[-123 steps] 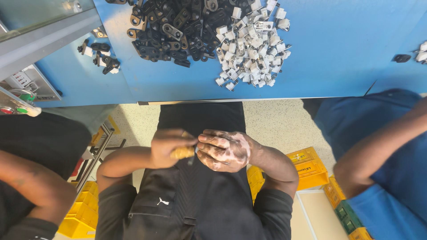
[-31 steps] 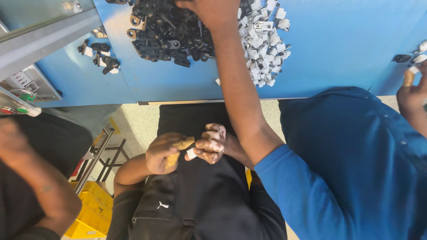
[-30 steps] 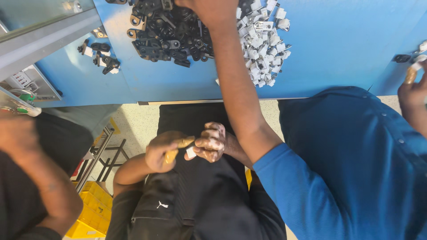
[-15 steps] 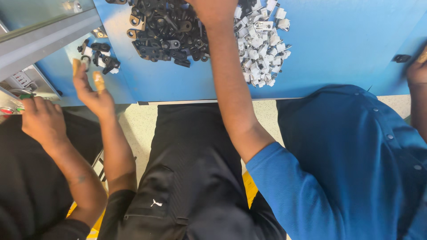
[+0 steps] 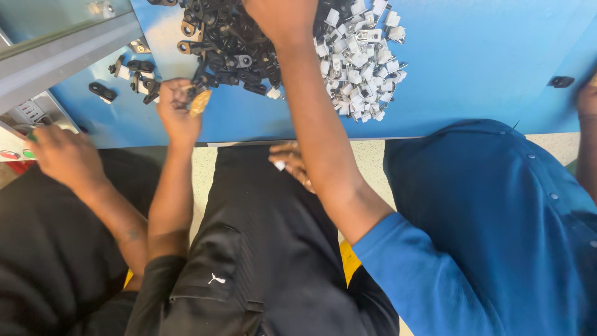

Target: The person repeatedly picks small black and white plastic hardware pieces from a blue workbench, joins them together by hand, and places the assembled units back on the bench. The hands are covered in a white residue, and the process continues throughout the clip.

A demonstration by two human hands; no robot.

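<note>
The wearer's left hand (image 5: 177, 109) is raised to the near edge of the blue table (image 5: 485, 56), its fingers closed around a small tan piece (image 5: 199, 102) at the fringe of the pile of black parts (image 5: 227, 40). Their right hand (image 5: 292, 163) sits low over the lap in dark clothing, just below the table's near edge; its fingers curl about a small white piece (image 5: 280, 166), though most of the hand is hidden behind a co-worker's forearm (image 5: 323, 143), so how firmly it grips cannot be told. That forearm, in a blue sleeve, reaches across from the right, and its hand (image 5: 281, 18) rests on the black pile near the far edge. Just right of the black pile lies a heap of white parts (image 5: 360, 62), the two heaps touching. A few loose black parts (image 5: 134, 71) are scattered toward the table's left end, beside a grey rail (image 5: 62, 53). Another person's hand (image 5: 62, 155) hangs at the left, off the table, near a panel with coloured buttons (image 5: 15, 152). A single black part (image 5: 563, 81) lies well apart near the right edge.
</note>
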